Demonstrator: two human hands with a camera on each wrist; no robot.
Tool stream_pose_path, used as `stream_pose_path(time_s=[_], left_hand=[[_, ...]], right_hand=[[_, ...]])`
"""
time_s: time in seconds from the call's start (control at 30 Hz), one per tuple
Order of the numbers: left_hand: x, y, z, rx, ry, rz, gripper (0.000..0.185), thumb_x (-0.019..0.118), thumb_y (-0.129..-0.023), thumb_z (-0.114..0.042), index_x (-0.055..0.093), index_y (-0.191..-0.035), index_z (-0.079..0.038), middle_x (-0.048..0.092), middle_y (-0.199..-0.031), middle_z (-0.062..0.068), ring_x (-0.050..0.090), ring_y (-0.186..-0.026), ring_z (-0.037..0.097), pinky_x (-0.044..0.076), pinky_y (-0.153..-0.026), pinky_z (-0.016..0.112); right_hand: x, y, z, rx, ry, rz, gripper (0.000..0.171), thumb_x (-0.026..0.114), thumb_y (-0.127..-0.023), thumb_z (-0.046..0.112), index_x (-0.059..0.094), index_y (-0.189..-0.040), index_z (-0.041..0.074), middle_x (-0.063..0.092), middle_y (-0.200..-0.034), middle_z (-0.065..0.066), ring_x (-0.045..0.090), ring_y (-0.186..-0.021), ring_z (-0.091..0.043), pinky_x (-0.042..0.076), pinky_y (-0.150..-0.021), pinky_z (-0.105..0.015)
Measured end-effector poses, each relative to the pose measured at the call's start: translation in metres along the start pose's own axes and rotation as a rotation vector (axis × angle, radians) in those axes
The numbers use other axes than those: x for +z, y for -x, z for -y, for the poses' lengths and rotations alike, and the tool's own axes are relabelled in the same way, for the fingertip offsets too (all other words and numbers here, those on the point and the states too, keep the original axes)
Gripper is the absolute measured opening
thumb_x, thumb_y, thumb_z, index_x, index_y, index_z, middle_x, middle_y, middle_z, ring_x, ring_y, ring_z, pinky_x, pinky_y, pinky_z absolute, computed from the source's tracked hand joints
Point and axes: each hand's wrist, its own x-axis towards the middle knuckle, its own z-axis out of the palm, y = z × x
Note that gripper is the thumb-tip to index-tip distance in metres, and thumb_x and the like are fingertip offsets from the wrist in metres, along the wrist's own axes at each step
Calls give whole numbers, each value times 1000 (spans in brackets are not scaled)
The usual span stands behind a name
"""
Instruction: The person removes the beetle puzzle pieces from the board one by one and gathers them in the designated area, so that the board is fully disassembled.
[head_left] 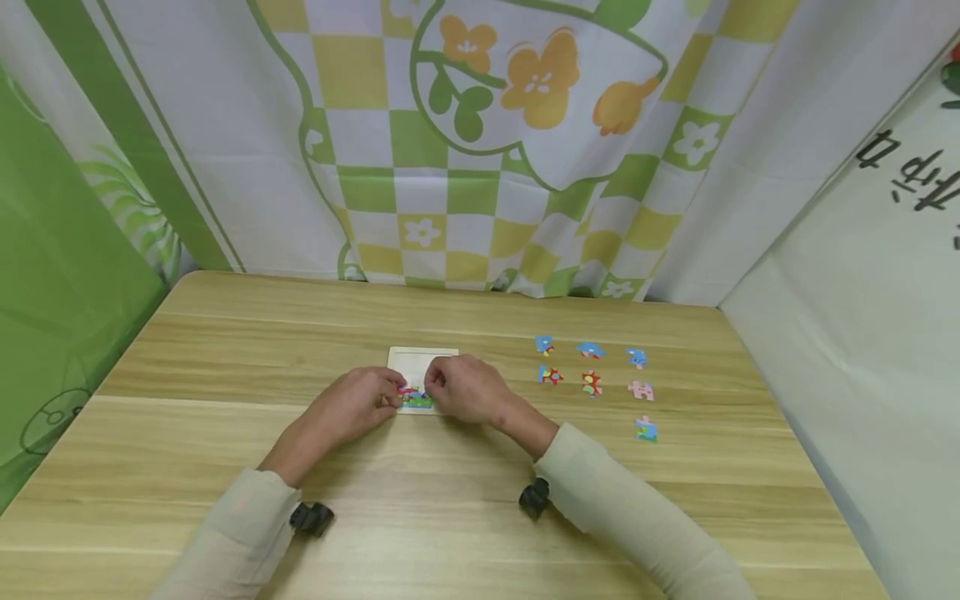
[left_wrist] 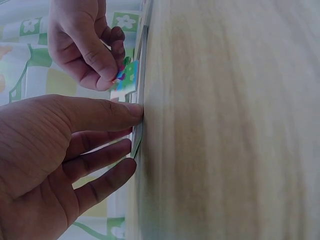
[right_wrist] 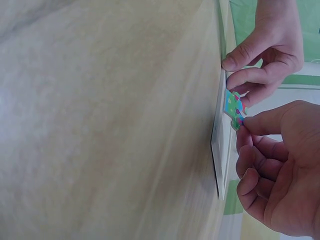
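Note:
A pale, shallow puzzle tray (head_left: pixel 414 363) lies on the table, with colourful puzzle pieces (head_left: pixel 415 399) along its near side. My left hand (head_left: pixel 351 406) holds the tray's near-left corner; its thumb (left_wrist: pixel 125 114) rests against the edge and its other fingers curve over the left side. From the right, my right hand (head_left: pixel 472 392) pinches a green and blue puzzle piece (right_wrist: pixel 236 123) between thumb and index finger, tilted a little above the tray. How far that piece touches its neighbour is hard to tell.
Several loose puzzle pieces stand apart in rows to the right, among them a red one (head_left: pixel 591 383), a pink one (head_left: pixel 641 390) and a blue-green one (head_left: pixel 646 430). A patterned curtain (head_left: pixel 480 200) hangs behind the wooden table (head_left: pixel 247 350).

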Motion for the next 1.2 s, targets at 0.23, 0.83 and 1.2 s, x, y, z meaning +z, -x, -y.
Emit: stream_pose_path(time_s=[0.23, 0.83, 1.2], left_hand=[[-1, -1, 0, -2, -1, 17, 8, 80, -86, 0, 80, -84, -7, 73, -121, 13, 67, -115, 35, 54, -98, 49], [-1, 0, -3, 13, -14, 23, 4, 79, -90, -2, 81, -89, -5, 73, -122, 13, 68, -116, 35, 54, -99, 47], [-2, 2, -4, 6, -3, 20, 10, 79, -88, 1, 78, -84, -9, 74, -121, 13, 67, -118, 36, 53, -101, 48]], right_hand=[[-6, 6, -5, 16, -20, -20, 12, 62, -99, 16, 70, -91, 17, 67, -85, 6, 61, -79, -9, 53, -71, -29], [-43, 62, -53, 123, -153, -69, 10, 66, -100, 16, 70, -91, 17, 67, -84, 7, 60, -75, -10, 52, -69, -31], [-61, 106, -86, 160, -189, -64, 7, 65, -101, 13, 70, -95, 12, 69, -88, 1, 62, -81, -14, 53, -72, -32]])
